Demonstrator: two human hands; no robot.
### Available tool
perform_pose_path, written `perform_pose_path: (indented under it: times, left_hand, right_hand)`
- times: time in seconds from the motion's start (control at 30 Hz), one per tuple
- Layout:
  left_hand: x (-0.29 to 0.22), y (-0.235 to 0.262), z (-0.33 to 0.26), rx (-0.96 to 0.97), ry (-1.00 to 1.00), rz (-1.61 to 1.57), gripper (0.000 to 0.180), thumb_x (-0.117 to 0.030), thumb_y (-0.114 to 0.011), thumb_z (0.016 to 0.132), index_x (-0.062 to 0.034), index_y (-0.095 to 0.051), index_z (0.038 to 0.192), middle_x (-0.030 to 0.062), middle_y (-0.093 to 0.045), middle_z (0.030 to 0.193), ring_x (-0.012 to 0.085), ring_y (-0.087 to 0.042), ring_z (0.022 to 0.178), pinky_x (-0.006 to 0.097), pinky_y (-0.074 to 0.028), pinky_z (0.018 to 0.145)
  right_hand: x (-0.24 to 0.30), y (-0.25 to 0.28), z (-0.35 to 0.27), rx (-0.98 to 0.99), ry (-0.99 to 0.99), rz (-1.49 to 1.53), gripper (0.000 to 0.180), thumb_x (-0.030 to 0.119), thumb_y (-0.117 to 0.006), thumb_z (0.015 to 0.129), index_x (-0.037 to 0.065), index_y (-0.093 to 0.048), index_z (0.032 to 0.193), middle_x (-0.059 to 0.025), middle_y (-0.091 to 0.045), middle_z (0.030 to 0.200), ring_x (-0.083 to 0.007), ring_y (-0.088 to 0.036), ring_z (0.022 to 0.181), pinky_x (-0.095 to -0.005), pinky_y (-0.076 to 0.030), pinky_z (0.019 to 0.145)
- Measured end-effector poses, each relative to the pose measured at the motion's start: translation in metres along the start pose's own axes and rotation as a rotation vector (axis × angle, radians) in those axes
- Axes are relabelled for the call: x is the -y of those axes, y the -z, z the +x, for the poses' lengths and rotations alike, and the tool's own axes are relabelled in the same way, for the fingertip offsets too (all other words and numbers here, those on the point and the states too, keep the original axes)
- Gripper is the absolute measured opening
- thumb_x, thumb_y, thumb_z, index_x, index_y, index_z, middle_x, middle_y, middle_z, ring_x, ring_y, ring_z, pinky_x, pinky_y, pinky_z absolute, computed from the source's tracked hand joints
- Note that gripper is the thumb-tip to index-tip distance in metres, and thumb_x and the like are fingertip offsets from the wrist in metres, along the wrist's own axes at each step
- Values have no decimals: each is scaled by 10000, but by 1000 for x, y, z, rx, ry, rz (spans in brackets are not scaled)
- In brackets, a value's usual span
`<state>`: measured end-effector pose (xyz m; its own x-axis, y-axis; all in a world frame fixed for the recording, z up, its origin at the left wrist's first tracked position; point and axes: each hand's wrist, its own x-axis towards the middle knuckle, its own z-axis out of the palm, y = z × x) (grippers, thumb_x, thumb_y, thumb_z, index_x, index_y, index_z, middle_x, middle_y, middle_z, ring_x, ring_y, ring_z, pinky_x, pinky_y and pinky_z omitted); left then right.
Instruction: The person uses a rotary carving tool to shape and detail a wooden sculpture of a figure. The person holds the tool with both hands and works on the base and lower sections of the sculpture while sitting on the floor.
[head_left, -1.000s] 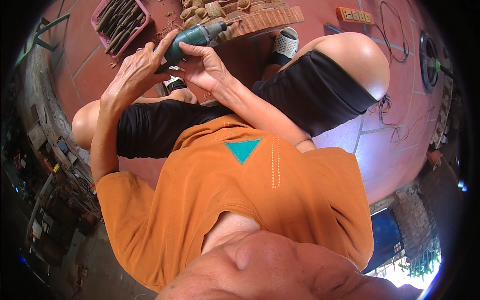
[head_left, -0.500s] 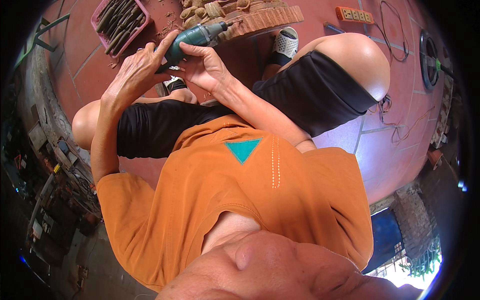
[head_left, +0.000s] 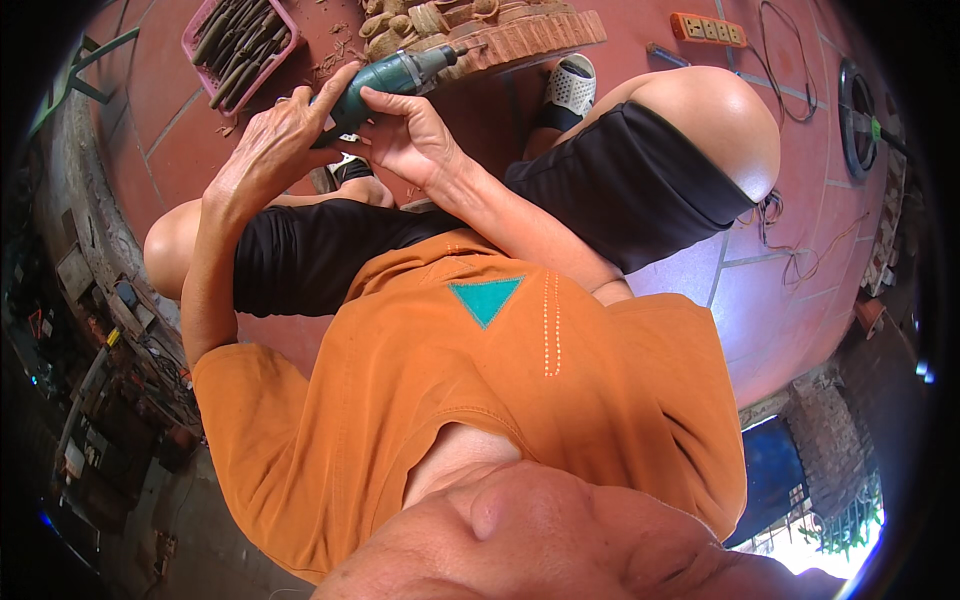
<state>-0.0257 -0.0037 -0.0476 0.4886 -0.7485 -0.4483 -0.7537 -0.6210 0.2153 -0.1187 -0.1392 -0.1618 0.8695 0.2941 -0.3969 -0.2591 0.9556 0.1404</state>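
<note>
A green handheld rotary tool (head_left: 384, 84) with a dark grey nose and a thin bit is held between both hands, its bit pointing right. My left hand (head_left: 275, 140) is closed round its rear part, with the forefinger stretched along the body. My right hand (head_left: 418, 140) grips the near side, the thumb lying against the casing and the other fingers partly hidden beneath. Just beyond the bit lies a carved wooden piece (head_left: 530, 45) with a ridged, curved edge; whether the bit touches it I cannot tell.
Carving tools with dark handles fill a pink basket (head_left: 190, 52) at the far left. Wood shavings (head_left: 335, 50) litter the red tiled floor. An orange power strip (head_left: 708, 30), cables (head_left: 800, 90) and a black ring-shaped object (head_left: 858, 120) lie right. Cluttered items (head_left: 110, 370) line the left side.
The rotary tool has shifted very slightly to the right within my grip. Both hands stay in nearly the same place.
</note>
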Motion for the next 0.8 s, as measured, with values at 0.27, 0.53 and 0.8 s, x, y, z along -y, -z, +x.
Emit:
perform_pose_path:
  times: [0.27,0.53,0.8]
  left_hand:
    - [-1,1,-1,23,9,-28,1024,-156,-831,739,-257,-249,1575,144,-606,933,324,-658,884,440,-528,747]
    - [-1,0,-1,13,5,-12,1027,-160,-835,734,-256,-252,1574,141,-607,930,320,-658,882,442,-528,750]
    - [-1,1,-1,22,4,-27,1010,-172,-827,744,-252,-254,1571,143,-611,927,320,-662,875,444,-529,744]
  right_hand:
    - [-2,-3,-4,-21,12,27,340,84,-738,857,68,-585,1160,-101,-627,1084,-249,-637,1046,-582,-510,933]
    - [-2,-2,-5,-29,-3,48,330,77,-734,859,66,-587,1155,-94,-633,1073,-247,-633,1046,-572,-509,941]
    - [-2,-3,-5,-19,-1,33,329,92,-737,862,67,-589,1154,-92,-629,1077,-250,-629,1051,-585,-499,941]
